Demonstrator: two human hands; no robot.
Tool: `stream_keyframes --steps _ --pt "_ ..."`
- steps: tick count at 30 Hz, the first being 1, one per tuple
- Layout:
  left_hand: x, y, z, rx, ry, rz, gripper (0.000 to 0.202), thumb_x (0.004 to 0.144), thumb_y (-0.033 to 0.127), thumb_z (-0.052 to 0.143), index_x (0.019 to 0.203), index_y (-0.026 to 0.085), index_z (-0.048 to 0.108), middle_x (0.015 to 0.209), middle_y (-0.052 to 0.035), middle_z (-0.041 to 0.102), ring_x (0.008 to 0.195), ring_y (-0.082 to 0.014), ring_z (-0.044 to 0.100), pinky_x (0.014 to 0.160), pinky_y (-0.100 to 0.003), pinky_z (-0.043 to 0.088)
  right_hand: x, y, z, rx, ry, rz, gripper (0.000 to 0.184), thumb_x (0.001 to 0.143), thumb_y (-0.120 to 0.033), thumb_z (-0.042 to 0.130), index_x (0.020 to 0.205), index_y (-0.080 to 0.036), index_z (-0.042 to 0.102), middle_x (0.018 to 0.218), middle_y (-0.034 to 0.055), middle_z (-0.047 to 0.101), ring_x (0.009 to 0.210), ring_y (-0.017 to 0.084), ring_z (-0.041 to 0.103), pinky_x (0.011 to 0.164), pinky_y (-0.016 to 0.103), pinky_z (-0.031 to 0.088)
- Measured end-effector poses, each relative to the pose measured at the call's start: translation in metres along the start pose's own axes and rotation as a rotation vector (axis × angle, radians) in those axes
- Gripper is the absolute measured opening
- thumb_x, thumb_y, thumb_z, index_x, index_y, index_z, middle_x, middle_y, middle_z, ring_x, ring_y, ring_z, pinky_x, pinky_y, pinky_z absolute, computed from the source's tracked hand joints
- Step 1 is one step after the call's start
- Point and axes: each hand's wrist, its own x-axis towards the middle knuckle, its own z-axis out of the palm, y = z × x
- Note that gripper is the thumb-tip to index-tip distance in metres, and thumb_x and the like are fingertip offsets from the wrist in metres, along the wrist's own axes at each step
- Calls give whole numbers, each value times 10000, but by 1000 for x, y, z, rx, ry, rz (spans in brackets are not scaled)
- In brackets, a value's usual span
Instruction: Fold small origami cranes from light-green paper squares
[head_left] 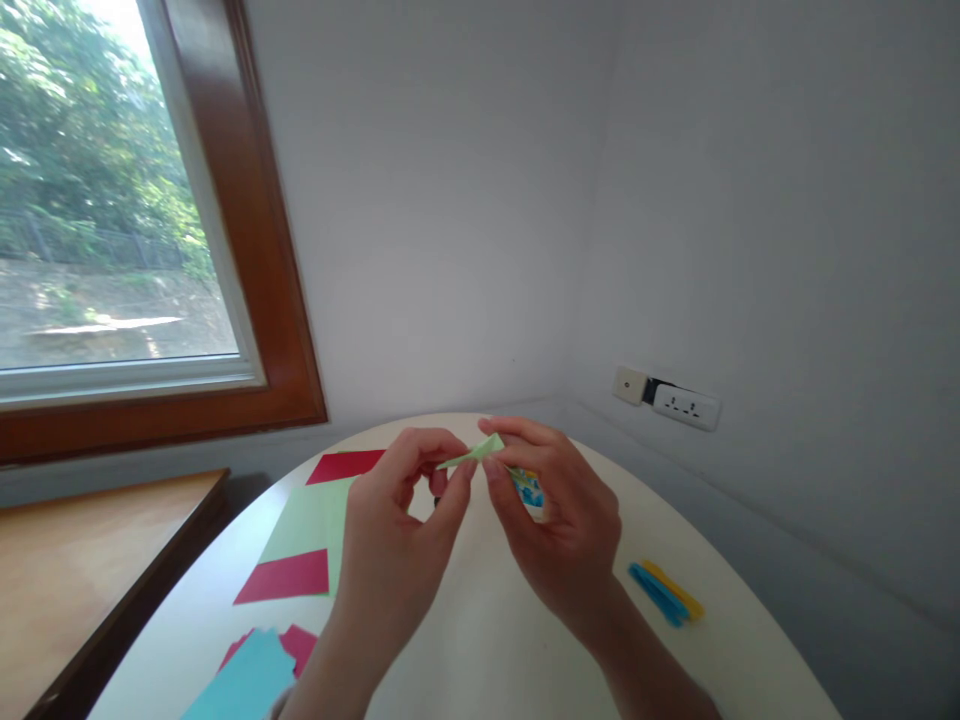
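While your two hands meet over the round white table [480, 640], a small light green paper piece [487, 448] sits up in the air between them; it looks as if you are folding or shaping it, though the fold itself is too small to make out. Your left hand [397, 545] pinches the thin left end between thumb and finger; your right hand [570, 520] pinches the wider right end, so neither hand has let go.

The next move, I would say, calls for a soft pinch; one hand should hold firm so the other can press without a tear. Your arms lean in from both sides; your thumbs point up and toward each other, close together, and your fingers curl over the far side.

On the left lies a light green paper sheet [300, 520], with a dark pink paper piece [289, 577] at its near edge; on the right, blue strips [658, 594] lie beside a yellow strip [679, 590].
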Motion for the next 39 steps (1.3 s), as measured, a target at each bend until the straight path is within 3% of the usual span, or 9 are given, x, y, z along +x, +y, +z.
stream_keyframes --steps 14,18,24,28,32,34,39 --pt "-4 0 0 112 29 50 70 761 174 620 699 196 596 644 14 633 600 -109 582 510 -200 449 1 3 -1 -97 19 -16 118 811 -117 571 788 -229 601 930 49 665 895 176 641 769 327 527" --pt "-3 -3 0 125 60 82 57 755 170 625 719 196 589 640 16 622 593 -107 576 511 -199 451 1 6 -2 -153 57 -17 79 801 -151 611 775 -223 629 811 30 609 768 152 607 667 293 505" --pt "1 -3 -1 174 75 130 55 759 155 604 782 204 614 692 15 637 603 -107 564 552 -215 467 3 9 -3 -71 -7 48 89 806 -137 614 783 -223 624 715 -8 628 637 121 575 592 253 488" --pt "6 -6 -6 185 35 133 86 751 149 613 795 216 645 731 4 631 645 -117 559 603 -237 472 5 10 -4 -40 -16 91 86 802 -145 619 760 -218 635 713 -6 639 650 122 584 597 250 488" --pt "10 -12 -11 33 -54 69 95 747 211 645 838 222 671 1003 -54 639 929 -178 605 801 -300 498 7 12 -5 0 -34 103 85 802 -156 618 747 -217 642 704 -6 646 670 130 598 584 247 485" --pt "11 -13 -12 -37 -123 -2 112 750 236 651 857 218 676 1080 -68 647 978 -192 615 859 -321 496 7 13 -5 24 -48 97 87 801 -146 617 754 -214 647 709 -6 653 678 130 603 596 246 492" --pt "11 -13 -9 -176 -170 -67 130 765 234 647 888 196 659 954 -64 706 914 -175 660 829 -275 531 5 15 -4 60 -61 59 114 795 -121 616 788 -223 667 743 3 674 697 139 625 631 261 514"
